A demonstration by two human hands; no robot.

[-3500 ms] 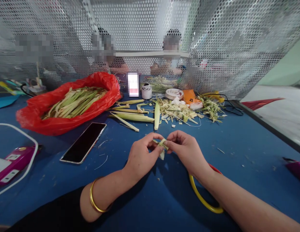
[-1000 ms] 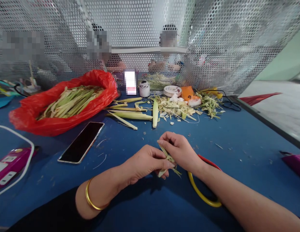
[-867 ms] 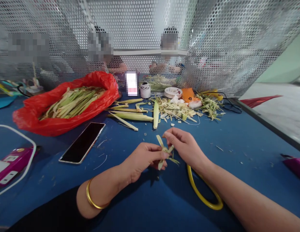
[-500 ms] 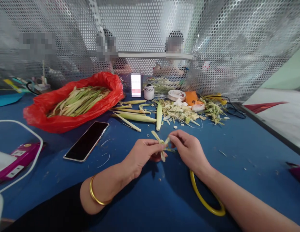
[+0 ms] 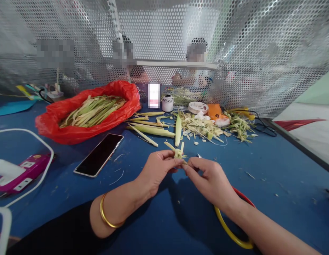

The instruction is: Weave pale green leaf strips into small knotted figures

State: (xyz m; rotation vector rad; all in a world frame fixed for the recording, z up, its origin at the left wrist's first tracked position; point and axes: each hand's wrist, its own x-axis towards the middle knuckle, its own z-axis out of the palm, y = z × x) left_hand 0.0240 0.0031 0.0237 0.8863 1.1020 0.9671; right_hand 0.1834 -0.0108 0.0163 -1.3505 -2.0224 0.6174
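A small knotted piece of pale green leaf strips (image 5: 178,153), with loose ends sticking up, is pinched between the thumb and fingers of my left hand (image 5: 160,169). Close beside it, my right hand (image 5: 208,177) is closed at the piece's lower right edge, thumb and forefinger on what looks like a strip end. The fingertips of both hands nearly meet there and partly hide the piece. Under my right wrist lies a yellow and red loop handle (image 5: 229,230). A pointed metal tip (image 5: 198,155) shows just beyond that hand's knuckles.
Long leaves (image 5: 154,130) and a heap of leaf scraps (image 5: 198,125) lie ahead. A red plastic bag (image 5: 87,136) full of leaves, a phone (image 5: 99,156) and a purple power strip (image 5: 23,175) are leftward. A perforated metal screen (image 5: 164,32) stands behind; people sit beyond it.
My right hand has come down from the piece's upper right strip to its lower edge, near my left thumb. The piece has turned in my left fingers. The view has shifted slightly.
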